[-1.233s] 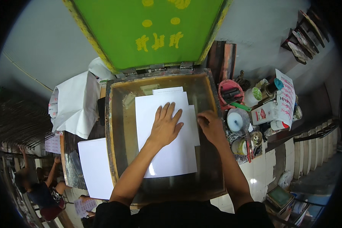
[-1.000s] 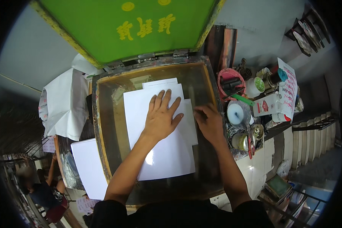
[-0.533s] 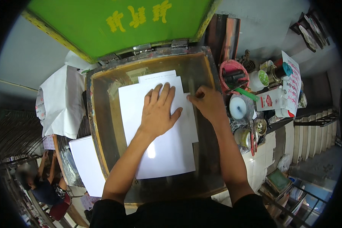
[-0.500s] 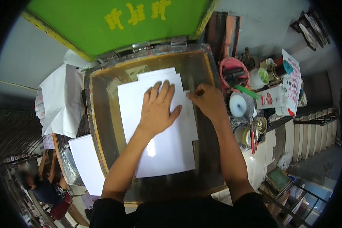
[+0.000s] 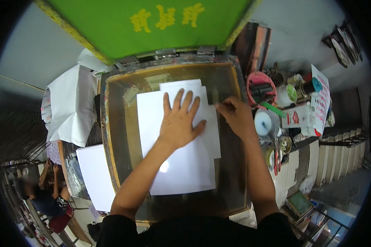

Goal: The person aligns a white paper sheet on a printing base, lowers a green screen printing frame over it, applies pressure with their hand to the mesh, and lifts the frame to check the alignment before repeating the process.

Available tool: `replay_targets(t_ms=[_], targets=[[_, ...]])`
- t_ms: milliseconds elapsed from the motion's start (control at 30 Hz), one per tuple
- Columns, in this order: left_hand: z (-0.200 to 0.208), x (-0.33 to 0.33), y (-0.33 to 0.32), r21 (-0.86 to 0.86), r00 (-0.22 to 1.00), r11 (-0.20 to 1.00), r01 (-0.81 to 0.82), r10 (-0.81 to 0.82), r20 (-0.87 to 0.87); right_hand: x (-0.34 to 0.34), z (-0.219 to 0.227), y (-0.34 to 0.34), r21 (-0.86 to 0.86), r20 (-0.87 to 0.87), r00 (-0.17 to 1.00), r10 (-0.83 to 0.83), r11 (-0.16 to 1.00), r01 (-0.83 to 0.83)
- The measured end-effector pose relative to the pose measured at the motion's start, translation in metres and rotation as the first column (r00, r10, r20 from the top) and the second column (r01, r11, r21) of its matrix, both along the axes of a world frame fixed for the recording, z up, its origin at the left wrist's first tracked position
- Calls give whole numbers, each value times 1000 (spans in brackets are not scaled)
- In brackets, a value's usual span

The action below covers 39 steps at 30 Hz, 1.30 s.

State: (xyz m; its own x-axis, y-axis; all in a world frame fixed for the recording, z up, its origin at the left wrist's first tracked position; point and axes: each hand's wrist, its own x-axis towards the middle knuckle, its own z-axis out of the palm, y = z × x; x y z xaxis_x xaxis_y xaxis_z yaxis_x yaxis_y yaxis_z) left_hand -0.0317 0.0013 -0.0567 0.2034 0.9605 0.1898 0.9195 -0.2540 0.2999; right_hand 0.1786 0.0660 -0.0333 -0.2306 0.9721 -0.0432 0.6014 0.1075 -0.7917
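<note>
My left hand [image 5: 179, 123] lies flat on a white sheet of paper [image 5: 184, 171], its fingers spread and thumb out to the right. Under this sheet, strips of white paper stick out at the top [image 5: 178, 85] and along the right side [image 5: 213, 129]. At the upper corner of the right strip is my right hand [image 5: 239, 117], thumb and forefinger bent together in a pinch. Whatever lies between those fingertips is too small to make out. All the paper rests on a dark, glossy work surface [image 5: 125, 131] with a wooden frame.
A raised green panel [image 5: 95, 29] with yellow markings is hinged behind the surface. On the right stand a pink tub [image 5: 251, 99], a white bottle [image 5: 294, 116] and several jars. A white paper stack [image 5: 97, 177] and a white bag [image 5: 72, 107] are leftward. Another person [image 5: 47, 199] sits lower left.
The view has shifted, so the scene sits slightly lower and further right. My left fingers have spread wider on the sheet. My right hand stays by the strip's corner.
</note>
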Motion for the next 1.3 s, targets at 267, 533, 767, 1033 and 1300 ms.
replay_targets(t_ms=[267, 533, 767, 1033, 1300], targets=[[-1, -3, 1, -52, 997, 999, 14, -18, -74, -81, 12, 68, 213, 52, 884, 465, 860, -465], [-5, -4, 0, -36, 999, 999, 8, -9, -37, -155, 12, 113, 304, 540, 378, 752, 245, -921], [0, -5, 1, -64, 999, 998, 5, -8, -40, -157, 14, 119, 326, 589, 313, 745, 136, -936], [1, -1, 3, -73, 1000, 997, 2, -4, -27, -152, -5, 127, 473, 521, 307, 797, 30, -881], [2, 1, 2, -64, 1000, 998, -10, 10, -3, -155, 1, 124, 371, 594, 367, 716, 161, -915]])
